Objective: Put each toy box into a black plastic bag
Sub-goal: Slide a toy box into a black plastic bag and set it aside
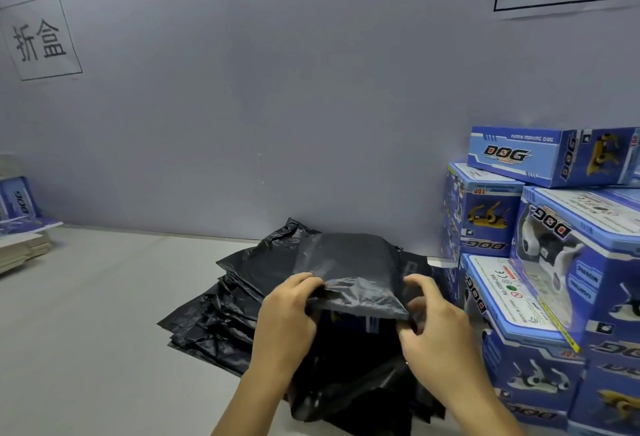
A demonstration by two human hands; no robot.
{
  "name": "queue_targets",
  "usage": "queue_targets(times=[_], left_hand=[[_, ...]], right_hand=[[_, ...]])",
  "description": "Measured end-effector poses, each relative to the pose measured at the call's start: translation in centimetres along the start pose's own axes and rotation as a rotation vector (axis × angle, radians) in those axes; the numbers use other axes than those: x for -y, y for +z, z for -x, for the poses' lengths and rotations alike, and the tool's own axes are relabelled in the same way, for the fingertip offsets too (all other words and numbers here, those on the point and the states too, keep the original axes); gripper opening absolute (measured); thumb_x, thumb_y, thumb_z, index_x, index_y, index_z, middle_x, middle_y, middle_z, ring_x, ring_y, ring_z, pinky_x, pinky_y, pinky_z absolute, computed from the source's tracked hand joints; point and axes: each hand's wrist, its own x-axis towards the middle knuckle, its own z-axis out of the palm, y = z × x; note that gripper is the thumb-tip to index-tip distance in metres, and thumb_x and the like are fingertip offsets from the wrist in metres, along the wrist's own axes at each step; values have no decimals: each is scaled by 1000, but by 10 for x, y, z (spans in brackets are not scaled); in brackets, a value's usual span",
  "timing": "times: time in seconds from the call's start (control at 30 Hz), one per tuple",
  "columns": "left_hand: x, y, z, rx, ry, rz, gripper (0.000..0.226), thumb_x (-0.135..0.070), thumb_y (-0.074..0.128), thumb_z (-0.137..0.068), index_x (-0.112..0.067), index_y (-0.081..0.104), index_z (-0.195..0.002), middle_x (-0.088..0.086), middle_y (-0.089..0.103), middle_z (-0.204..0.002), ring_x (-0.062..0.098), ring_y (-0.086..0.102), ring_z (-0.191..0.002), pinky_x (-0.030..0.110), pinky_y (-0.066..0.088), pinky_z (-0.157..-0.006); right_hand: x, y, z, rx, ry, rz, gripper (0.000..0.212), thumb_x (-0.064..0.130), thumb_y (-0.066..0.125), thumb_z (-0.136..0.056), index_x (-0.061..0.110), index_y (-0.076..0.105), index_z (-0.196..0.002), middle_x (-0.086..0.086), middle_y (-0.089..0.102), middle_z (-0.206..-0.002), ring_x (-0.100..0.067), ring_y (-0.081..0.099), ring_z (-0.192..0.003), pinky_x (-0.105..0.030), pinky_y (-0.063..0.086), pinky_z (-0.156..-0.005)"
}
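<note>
Both hands gripping a black bag [356,283] with a box [353,323] half inside, blue edge peeking below the fold between the fingers. Left hand [287,317] pinching the film's left edge, right hand [438,331] curling on its right corner. Film is thin, slick, likely tearing on box corners, so grab the rim. Beneath the fingers, spare bags [214,321] lying stacked; right of them, a pile of boxes [554,262] waiting
</note>
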Motion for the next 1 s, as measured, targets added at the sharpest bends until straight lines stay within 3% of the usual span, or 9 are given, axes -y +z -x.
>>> queue_targets(times=[0.07,0.17,0.23,0.3,0.4,0.5,0.63,0.83,1.0], left_hand=[[-10,10,4,41,35,44,55,16,71,-71,-15,73,-116,-2,69,-125,13,65,-112,-3,27,-98],[-17,23,10,116,69,146,68,14,60,-77,-20,59,-137,-7,49,-148,8,48,-134,7,27,-111],[-16,22,8,129,40,223,71,16,52,-74,-21,60,-134,-18,48,-142,-8,43,-131,8,30,-110],[-9,18,2,106,-17,292,72,19,45,-65,-24,66,-119,-30,55,-123,-24,45,-114,-1,33,-96],[7,10,-12,108,-105,300,68,19,44,-63,-27,66,-107,-18,67,-100,-4,62,-98,8,47,-80],[21,2,-24,196,-88,237,66,16,43,-64,-26,63,-111,-7,70,-104,12,65,-101,28,54,-85],[31,-13,-21,145,-113,359,70,22,43,-63,-29,64,-105,-17,69,-105,-4,62,-109,9,48,-84],[42,-24,2,95,-129,575,65,27,45,-69,-31,68,-88,-7,73,-99,9,68,-101,21,55,-85],[47,-28,-1,56,-127,716,57,33,35,-65,-19,59,-70,4,75,-100,17,70,-102,24,55,-84]], right_hand=[[-2,1,-1,-164,49,-45,49,7,65,-88,33,50,-126,20,54,-88,-6,59,-80,-25,50,-65],[-5,0,-2,-261,84,-51,39,6,61,-90,30,52,-119,19,52,-82,3,49,-74,-17,37,-58],[-8,-1,-4,-239,84,-41,37,5,58,-91,30,51,-118,15,57,-82,-1,53,-74,-22,39,-58],[-11,-2,-4,-216,90,-12,39,2,56,-90,30,51,-117,8,60,-84,-11,58,-75,-30,44,-64],[-13,-3,-4,-183,87,16,42,-1,54,-88,33,47,-113,7,59,-89,-13,59,-78,-28,43,-64],[-12,-1,-3,-100,8,17,44,-2,56,-86,37,43,-102,13,55,-93,-8,58,-83,-25,48,-67],[-13,-4,-7,-46,-96,0,49,-6,57,-82,40,46,-91,16,44,-96,-5,54,-82,-26,49,-68],[-22,-5,-12,-7,-148,-153,60,-20,51,-81,35,74,-69,9,47,-96,-4,52,-91,-12,44,-65],[-19,-4,-11,96,-192,-190,73,-23,47,-80,44,75,-84,19,44,-102,-6,51,-101,-13,44,-64]])
